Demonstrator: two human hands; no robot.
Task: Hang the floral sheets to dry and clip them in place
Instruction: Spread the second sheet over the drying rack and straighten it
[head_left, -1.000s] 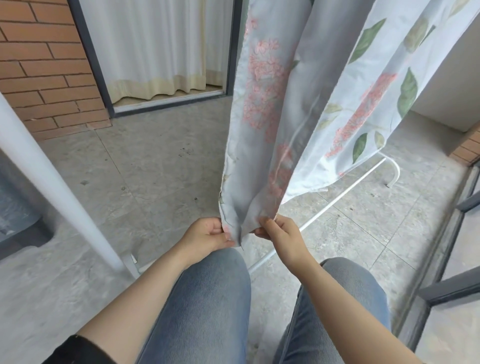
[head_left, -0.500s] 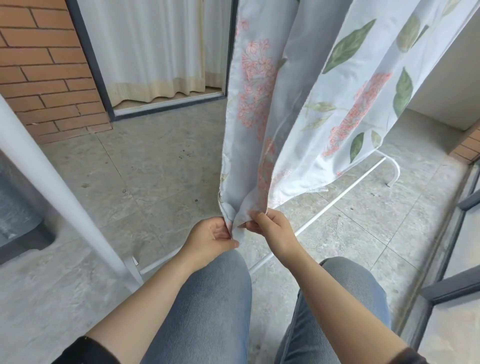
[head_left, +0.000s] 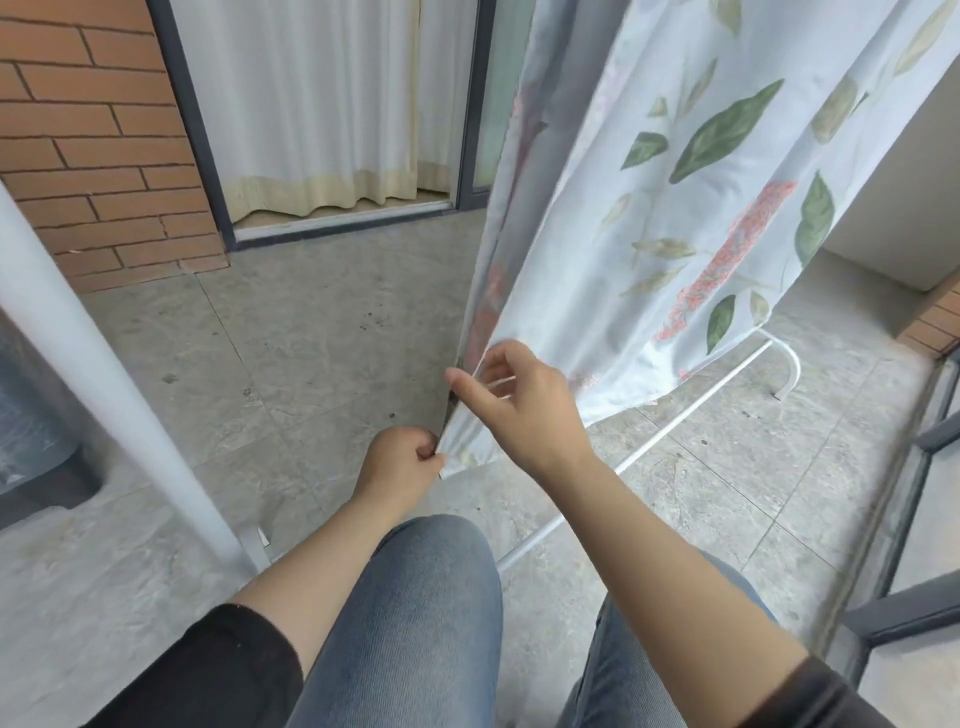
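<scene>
Floral sheet (head_left: 675, 208) hangs down from somewhere above the frame, and its bottom corner ends just over the person's knees in blue jeans (head_left: 415, 623).

The left hand (head_left: 402, 467) has its fingers curled tight, pinching that bottom corner. Just above it, the right hand (head_left: 524, 410) pinches the side edge between thumb and forefinger, with the other fingers loosely fanned out.

Looks like the step here is straightening that edge so the layers line up. To do it well, the lower hand should probably anchor the corner. The upper hand can then slide up the edge with light tension, working out the bunched folds. The hem also needs to stay off the floor (head_left: 311, 338).

Behind the hands, a thin white rack bar (head_left: 675, 421) runs along the ground to a curved foot. A thick white pole (head_left: 104, 364) slants up on the left. Further back there's a glass door with a white curtain (head_left: 311, 104) and a brick wall (head_left: 93, 156).

Counts:
- Sheets: one in view, though the task says sheets
- Hands: two, both on the fabric
- Clips: none visible
- Floor bars: one
- Slanted poles: one
</scene>
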